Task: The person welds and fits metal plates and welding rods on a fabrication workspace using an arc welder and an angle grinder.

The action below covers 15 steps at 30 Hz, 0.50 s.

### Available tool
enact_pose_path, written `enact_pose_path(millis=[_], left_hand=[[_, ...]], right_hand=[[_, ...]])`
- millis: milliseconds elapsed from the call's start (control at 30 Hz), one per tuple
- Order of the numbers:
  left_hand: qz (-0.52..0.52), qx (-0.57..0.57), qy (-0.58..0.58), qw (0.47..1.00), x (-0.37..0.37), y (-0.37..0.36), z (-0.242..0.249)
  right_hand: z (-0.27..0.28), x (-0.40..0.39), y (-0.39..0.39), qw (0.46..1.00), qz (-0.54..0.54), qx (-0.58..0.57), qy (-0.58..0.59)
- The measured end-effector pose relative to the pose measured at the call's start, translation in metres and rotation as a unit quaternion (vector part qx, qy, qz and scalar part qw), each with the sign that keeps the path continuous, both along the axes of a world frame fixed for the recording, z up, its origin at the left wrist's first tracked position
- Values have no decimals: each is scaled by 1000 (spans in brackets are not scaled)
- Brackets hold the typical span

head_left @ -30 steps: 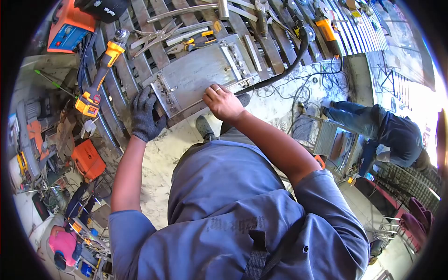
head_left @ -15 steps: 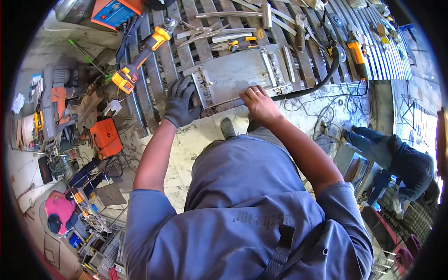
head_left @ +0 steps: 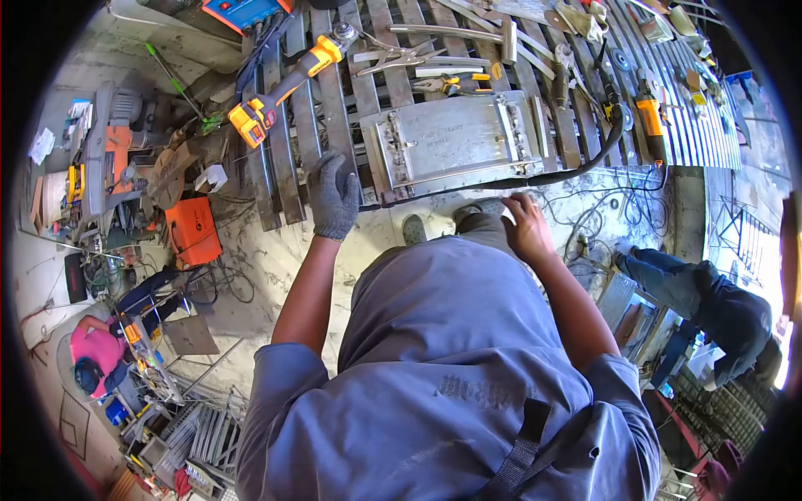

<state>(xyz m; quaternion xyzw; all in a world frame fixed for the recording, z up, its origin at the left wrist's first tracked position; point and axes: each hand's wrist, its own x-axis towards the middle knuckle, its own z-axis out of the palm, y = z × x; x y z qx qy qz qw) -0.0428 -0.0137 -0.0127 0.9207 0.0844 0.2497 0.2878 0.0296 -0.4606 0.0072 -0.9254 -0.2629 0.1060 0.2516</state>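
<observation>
My left hand (head_left: 335, 197), in a dark grey knitted glove, is over the front edge of the slatted metal bench (head_left: 335, 125), left of the steel plate. Its fingers are loosely bent with nothing in them. My bare right hand (head_left: 528, 228) hangs apart from the bench, near its front edge, fingers half curled and holding nothing. Between and beyond the hands lies the flat steel plate (head_left: 455, 142), with metal strips along its left and right sides and faint marks on its face. A black cable (head_left: 576, 174) runs along its front right edge.
A yellow cordless angle grinder (head_left: 292, 83) lies at the left of the bench. Behind the plate are pliers (head_left: 451, 84), clamps (head_left: 399, 56) and a hammer (head_left: 509, 42). Another yellow grinder (head_left: 649, 115) rests right. Two people (head_left: 714, 301) work at the sides; an orange case (head_left: 193, 231) stands left.
My right hand has come off the plate's front edge and drawn back to the right. My left hand has moved slightly away from the plate. The view has shifted a little.
</observation>
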Motion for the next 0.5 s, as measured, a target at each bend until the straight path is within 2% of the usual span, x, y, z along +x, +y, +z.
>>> enact_pose_path(millis=[167,267,500], left_hand=[[-26,21,33,999,14,1,11],[-61,3,49,997,27,4,10],[-117,47,116,985,36,6,6]], right_hand=[[-18,-30,-59,982,-71,-143,96],[-27,-46,-85,973,-90,-173,126],[8,-31,-62,980,-89,-137,113]])
